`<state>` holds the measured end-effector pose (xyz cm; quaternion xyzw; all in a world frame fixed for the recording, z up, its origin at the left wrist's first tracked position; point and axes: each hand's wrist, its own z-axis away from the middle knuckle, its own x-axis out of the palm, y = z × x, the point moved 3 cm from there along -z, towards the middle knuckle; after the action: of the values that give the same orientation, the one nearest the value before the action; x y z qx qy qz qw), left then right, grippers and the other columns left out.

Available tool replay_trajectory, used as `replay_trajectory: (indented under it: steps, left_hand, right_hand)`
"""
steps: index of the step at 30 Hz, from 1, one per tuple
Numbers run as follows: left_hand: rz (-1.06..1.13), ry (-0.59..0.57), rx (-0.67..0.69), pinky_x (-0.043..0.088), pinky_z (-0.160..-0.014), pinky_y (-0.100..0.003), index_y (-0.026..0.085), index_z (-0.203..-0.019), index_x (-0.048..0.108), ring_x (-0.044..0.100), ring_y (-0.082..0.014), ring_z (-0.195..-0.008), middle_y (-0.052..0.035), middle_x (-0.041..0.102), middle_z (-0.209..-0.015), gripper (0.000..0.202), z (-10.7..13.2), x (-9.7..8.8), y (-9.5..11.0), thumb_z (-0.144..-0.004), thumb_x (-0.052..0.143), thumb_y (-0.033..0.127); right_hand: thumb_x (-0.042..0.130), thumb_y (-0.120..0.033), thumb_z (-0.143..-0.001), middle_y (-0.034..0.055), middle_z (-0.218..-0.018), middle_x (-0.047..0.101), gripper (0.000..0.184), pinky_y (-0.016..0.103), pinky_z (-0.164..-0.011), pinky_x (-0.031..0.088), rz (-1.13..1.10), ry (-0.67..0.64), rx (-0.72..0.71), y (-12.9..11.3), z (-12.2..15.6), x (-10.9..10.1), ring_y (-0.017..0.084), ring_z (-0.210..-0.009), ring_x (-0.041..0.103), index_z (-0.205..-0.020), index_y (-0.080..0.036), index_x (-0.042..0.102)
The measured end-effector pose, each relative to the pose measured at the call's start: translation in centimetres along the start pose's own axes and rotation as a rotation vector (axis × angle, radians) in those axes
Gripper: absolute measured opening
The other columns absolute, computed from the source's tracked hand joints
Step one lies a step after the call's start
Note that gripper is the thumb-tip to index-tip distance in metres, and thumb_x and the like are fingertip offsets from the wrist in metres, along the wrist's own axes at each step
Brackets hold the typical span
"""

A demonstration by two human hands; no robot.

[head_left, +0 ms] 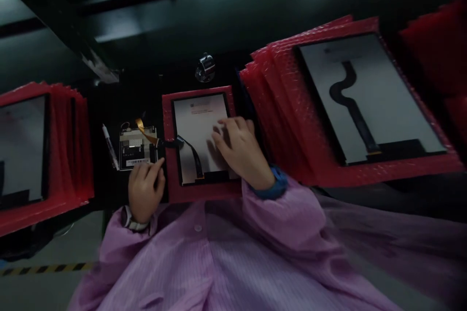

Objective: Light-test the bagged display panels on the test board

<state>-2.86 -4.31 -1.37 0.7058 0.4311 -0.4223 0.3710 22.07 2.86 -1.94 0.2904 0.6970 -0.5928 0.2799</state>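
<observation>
A display panel lies face down on a red bubble-wrap sheet in front of me, with a black flex cable curving from it to a small test board on the left. My right hand rests flat on the panel's back, fingers spread. My left hand sits at the near edge of the test board, fingers curled with the index finger touching the board's corner.
A stack of red bubble-wrap sheets with a panel on top stands at the right; a similar stack is at the left. A white pen lies left of the board. A metal tally counter sits behind on the dark bench.
</observation>
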Motion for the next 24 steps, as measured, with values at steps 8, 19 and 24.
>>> replay_trajectory:
  steps: [8, 19, 24]
  left_hand:
    - [0.308, -0.108, -0.002, 0.058, -0.101, -0.039, 0.013, -0.132, 0.063, 0.067, -0.0241, -0.116, -0.0133, 0.072, -0.122, 0.033, 0.0, 0.5, 3.9, -0.103, 0.054, 0.027]
    - [0.688, -0.369, -0.136, 0.059, -0.097, -0.030, 0.018, -0.120, 0.076, 0.074, -0.0202, -0.111, -0.0064, 0.078, -0.120, 0.028, -1.5, -2.2, 0.8, -0.100, 0.061, 0.032]
    - [1.298, 0.160, -0.388, 0.057, -0.095, -0.027, 0.024, -0.086, 0.079, 0.074, -0.0159, -0.096, -0.0005, 0.079, -0.094, 0.027, -5.9, -4.6, -0.5, -0.099, 0.057, 0.033]
  right_hand:
    - [0.053, -0.047, -0.095, 0.0206, -0.144, 0.054, 0.064, 0.060, -0.116, 0.039, -0.185, -0.007, 0.216, 1.5, 6.5, 0.2, 0.035, -0.134, 0.047, -0.148, -0.011, 0.049]
    - [0.055, -0.035, -0.101, 0.0081, -0.152, 0.047, 0.053, 0.045, -0.121, 0.042, -0.653, 0.129, 0.024, -6.2, 6.8, -3.7, 0.022, -0.142, 0.047, -0.151, -0.028, 0.039]
    - [0.049, -0.034, -0.106, 0.0101, -0.155, 0.045, 0.054, 0.043, -0.125, 0.037, -0.628, 0.022, -0.340, -11.6, 6.1, -3.0, 0.020, -0.148, 0.038, -0.156, -0.023, 0.031]
